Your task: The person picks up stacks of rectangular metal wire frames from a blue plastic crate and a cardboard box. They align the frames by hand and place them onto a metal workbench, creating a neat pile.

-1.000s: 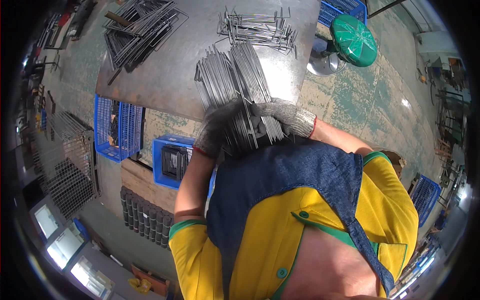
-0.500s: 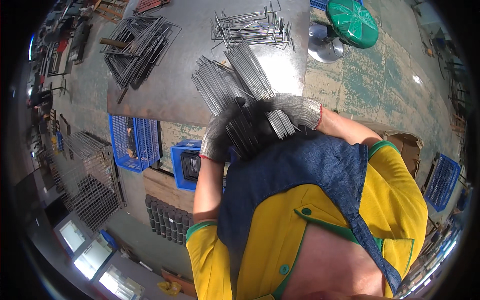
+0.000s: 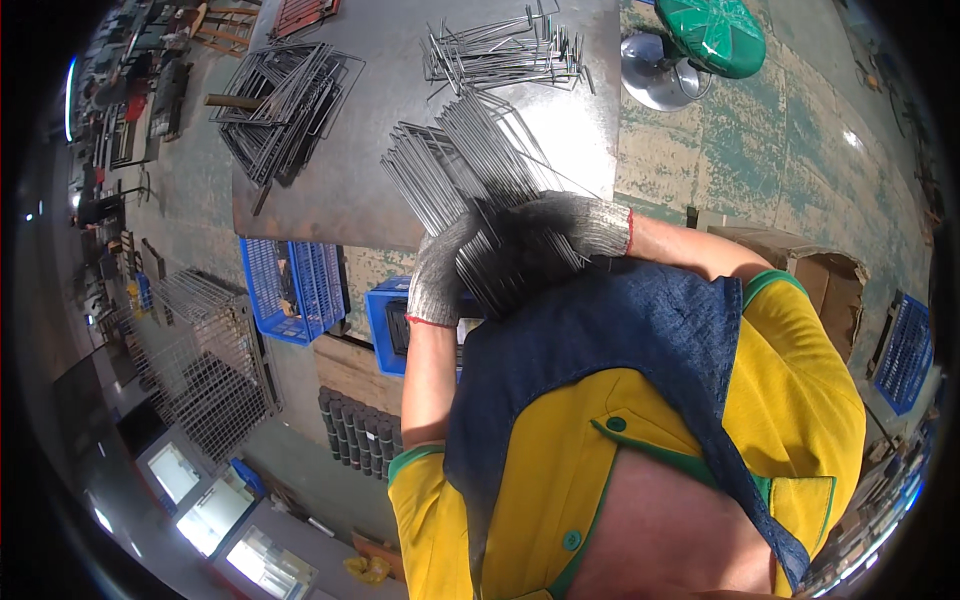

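Against my apron, at the near edge of the metal table (image 3: 340,200), I hold a thick bundle of bent metal wire rods (image 3: 490,145). My left hand (image 3: 442,265), in a grey glove with dark fingers, grips the bundle's left side. On its right side, my right hand (image 3: 580,222), gloved alike, has its fingers wrapped over the rods. The rods slant up and to the left in two rows, and one thin rod sticks out to the right. Shadow and dark glove fabric hide the fingertips of both hands.
Loose wire frames (image 3: 505,55) lie beyond the bundle; a darker heap of frames (image 3: 285,110) lies at the table's left. Blue crates (image 3: 290,290) stand below the near edge. A green stool (image 3: 715,35) is at far right, a cardboard box (image 3: 825,285) behind my right arm.
Both hands keep hold of the wire bundle, and its rods have shifted slightly, the right row tipping further left. The whole view has turned a little.
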`<state>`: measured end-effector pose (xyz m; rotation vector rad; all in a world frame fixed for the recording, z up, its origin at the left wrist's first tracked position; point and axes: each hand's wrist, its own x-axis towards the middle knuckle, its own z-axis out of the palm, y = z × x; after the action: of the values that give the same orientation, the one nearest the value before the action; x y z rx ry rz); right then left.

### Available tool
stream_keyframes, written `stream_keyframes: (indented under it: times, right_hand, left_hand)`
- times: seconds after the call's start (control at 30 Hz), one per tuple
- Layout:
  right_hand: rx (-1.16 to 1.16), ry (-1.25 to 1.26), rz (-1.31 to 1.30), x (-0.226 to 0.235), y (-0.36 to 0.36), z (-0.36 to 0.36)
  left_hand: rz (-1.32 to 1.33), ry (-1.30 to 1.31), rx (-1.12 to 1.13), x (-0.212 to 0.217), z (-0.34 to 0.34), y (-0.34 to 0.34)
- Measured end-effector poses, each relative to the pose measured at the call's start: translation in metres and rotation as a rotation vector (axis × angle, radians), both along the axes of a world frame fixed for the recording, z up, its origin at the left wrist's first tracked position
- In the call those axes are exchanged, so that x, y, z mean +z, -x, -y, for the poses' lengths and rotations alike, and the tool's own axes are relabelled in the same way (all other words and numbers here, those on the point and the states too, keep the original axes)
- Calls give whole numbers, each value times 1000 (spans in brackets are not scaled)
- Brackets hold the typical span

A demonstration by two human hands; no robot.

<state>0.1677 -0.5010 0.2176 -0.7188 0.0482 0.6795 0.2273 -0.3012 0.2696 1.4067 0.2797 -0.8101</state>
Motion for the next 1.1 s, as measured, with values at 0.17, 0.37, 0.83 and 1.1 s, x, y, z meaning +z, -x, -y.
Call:
stream_keyframes:
  times: [0.17,0.37,0.83,1.1]
  right_hand:
    - [42,-230,-365,21,-4,1]
    - [44,-24,-305,25,-9,4]
    - [-3,157,-131,24,-24,18]
    - [-30,-110,-455,15,-14,11]
  left_hand:
    - [-65,102,96,6,3,2]
    - [-30,49,122,-11,9,4]
    - [-109,190,302,7,49,9]
    - [-91,33,238,24,43,10]
